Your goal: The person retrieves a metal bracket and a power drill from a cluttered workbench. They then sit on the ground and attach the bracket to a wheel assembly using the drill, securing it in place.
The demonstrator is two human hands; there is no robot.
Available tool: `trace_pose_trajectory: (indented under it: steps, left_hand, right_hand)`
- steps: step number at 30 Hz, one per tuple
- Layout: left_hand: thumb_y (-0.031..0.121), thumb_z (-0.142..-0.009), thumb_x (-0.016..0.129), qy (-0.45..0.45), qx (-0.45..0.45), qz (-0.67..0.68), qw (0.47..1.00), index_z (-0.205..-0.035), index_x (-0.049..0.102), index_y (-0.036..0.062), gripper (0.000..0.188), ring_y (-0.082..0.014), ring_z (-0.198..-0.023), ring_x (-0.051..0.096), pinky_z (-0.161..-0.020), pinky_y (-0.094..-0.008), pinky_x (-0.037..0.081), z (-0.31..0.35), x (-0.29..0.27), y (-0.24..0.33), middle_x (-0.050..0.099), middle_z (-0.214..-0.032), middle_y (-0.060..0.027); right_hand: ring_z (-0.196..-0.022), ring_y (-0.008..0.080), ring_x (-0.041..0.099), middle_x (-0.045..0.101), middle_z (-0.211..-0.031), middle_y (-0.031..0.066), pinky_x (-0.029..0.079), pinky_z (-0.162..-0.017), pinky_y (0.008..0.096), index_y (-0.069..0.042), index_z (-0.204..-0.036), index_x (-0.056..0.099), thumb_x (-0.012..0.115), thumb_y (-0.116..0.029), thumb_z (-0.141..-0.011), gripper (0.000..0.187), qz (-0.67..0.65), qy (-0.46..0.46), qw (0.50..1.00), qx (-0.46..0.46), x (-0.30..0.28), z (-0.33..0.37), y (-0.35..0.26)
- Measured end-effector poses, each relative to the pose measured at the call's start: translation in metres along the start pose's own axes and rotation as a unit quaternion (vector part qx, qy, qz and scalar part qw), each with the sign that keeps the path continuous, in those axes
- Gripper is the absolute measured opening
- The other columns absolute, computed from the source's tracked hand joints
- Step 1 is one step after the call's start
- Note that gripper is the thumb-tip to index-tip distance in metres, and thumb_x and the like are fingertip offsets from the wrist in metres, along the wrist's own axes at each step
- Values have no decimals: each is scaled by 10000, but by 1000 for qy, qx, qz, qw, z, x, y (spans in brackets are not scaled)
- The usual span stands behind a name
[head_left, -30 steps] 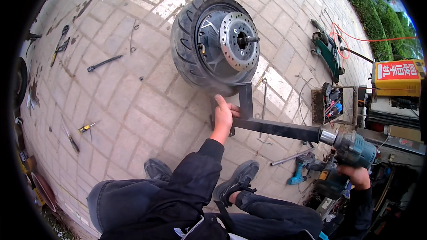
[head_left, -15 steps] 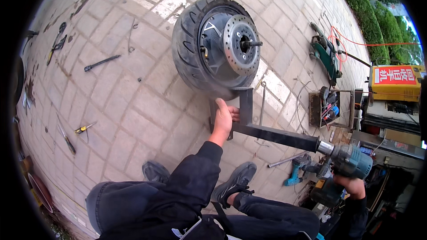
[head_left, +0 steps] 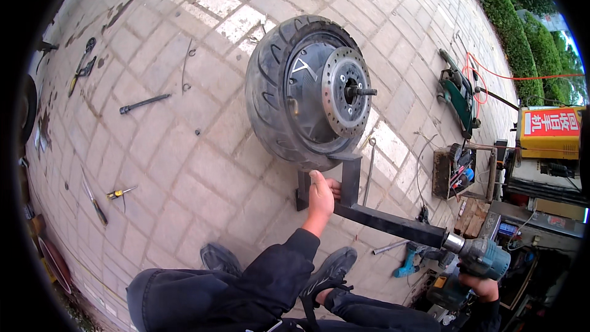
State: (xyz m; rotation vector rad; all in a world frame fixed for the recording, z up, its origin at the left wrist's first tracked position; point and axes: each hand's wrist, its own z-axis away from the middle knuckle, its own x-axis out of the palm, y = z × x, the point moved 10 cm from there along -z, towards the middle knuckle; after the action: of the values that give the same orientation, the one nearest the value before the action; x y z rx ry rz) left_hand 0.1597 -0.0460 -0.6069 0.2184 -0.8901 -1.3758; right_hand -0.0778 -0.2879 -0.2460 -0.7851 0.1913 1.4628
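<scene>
Both hands grip: left hand (head_left: 321, 193) wraps the black steel bracket (head_left: 350, 190) under the heavy, rigid scooter wheel (head_left: 307, 92); right hand (head_left: 482, 286) clasps the impact wrench (head_left: 485, 258).

Paved ground (head_left: 184, 166), scattered tools (head_left: 144, 103)
</scene>
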Motion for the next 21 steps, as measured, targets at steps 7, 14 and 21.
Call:
trace_pose_trajectory:
  steps: [7,14,21]
  left_hand:
    - [735,-877,61,3,-1,14,1000,-664,598,-28,958,-156,-574,580,-598,-266,478,5,5,7,615,-631,-92]
    - [710,-899,97,9,-1,35,999,-695,632,-59,959,-169,-584,610,-591,-268,503,5,3,6,629,-641,-111]
    - [707,-904,117,16,3,45,999,-697,633,-61,948,-166,-576,602,-585,-266,498,4,1,3,623,-636,-105]
  right_hand:
    - [-974,177,590,628,-1054,22,482,-870,338,-83,-1147,604,758,55,-628,558,-5,1,1000,9,-8,-5,13]
    - [-945,177,586,620,-1041,16,483,-857,335,-86,-1127,609,764,54,-603,564,-11,17,999,-30,-5,-6,-3]
    - [-955,177,581,619,-1049,16,482,-851,335,-85,-1130,607,769,53,-586,584,-20,-4,1000,-7,-7,-13,8]
